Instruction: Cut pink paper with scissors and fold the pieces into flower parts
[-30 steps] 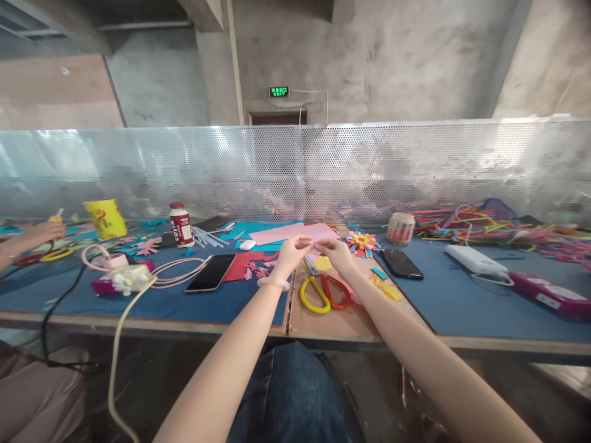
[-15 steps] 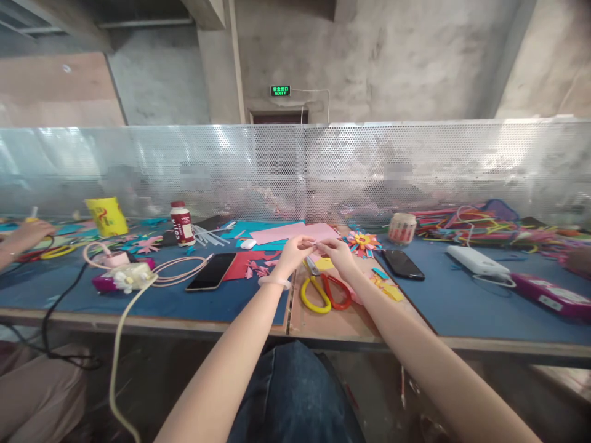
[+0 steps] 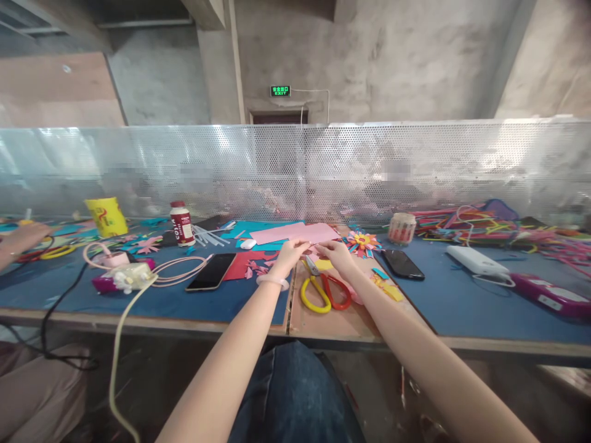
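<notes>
My left hand (image 3: pixel 289 253) and my right hand (image 3: pixel 335 253) meet over the middle of the table, each pinching one end of a small pink paper piece (image 3: pixel 313 247) held between them. A pale bracelet sits on my left wrist. Just below the hands lie two pairs of scissors, one yellow-handled (image 3: pixel 313 297) and one red-handled (image 3: pixel 336 291). A pink paper sheet (image 3: pixel 300 232) lies flat behind the hands, over a teal sheet. A red sheet (image 3: pixel 244 263) with small pink cut bits lies to the left of my left hand.
A black phone (image 3: pixel 212 271) lies left of centre, another phone (image 3: pixel 401 263) to the right. A finished paper flower (image 3: pixel 362 240), a glue bottle (image 3: pixel 181 224), a yellow cup (image 3: pixel 106 216) and a white power bank (image 3: pixel 475 259) stand around. Another person's hand (image 3: pixel 21 237) works at far left. A perforated metal screen (image 3: pixel 295 166) closes the back.
My hands have sunk slightly toward the table, still pinching the pink piece. The other person's hand at far left has drawn back toward the edge.
</notes>
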The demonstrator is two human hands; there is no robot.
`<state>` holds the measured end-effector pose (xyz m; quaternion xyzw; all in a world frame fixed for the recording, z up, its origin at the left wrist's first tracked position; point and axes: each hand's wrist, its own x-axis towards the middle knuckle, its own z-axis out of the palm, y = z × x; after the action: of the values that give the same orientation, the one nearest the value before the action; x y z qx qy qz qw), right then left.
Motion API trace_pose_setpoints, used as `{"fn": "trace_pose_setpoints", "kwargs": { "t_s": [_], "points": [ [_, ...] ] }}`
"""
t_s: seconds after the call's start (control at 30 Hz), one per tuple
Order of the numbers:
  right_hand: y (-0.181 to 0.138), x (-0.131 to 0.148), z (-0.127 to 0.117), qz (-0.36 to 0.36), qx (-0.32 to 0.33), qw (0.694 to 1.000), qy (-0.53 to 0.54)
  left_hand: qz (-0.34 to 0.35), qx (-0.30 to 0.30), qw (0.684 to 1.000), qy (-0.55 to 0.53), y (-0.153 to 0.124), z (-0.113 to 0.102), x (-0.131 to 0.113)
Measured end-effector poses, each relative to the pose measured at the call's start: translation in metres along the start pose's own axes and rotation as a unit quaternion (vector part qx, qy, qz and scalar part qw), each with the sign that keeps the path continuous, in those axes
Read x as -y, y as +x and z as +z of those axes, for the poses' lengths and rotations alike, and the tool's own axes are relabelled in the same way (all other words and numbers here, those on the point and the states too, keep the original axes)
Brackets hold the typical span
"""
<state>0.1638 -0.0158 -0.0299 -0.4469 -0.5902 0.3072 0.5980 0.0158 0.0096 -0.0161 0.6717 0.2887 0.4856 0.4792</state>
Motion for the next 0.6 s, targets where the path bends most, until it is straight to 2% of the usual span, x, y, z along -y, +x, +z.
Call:
{"fn": "trace_pose_setpoints", "kwargs": {
  "t_s": [0.6],
  "points": [
    [0.0027, -0.0051, -0.0006, -0.002, -0.012, 1.0, -0.005, -0.012, -0.014, 0.999, 0.035, 0.0018, -0.0016, 0.0025]
  ]
}}
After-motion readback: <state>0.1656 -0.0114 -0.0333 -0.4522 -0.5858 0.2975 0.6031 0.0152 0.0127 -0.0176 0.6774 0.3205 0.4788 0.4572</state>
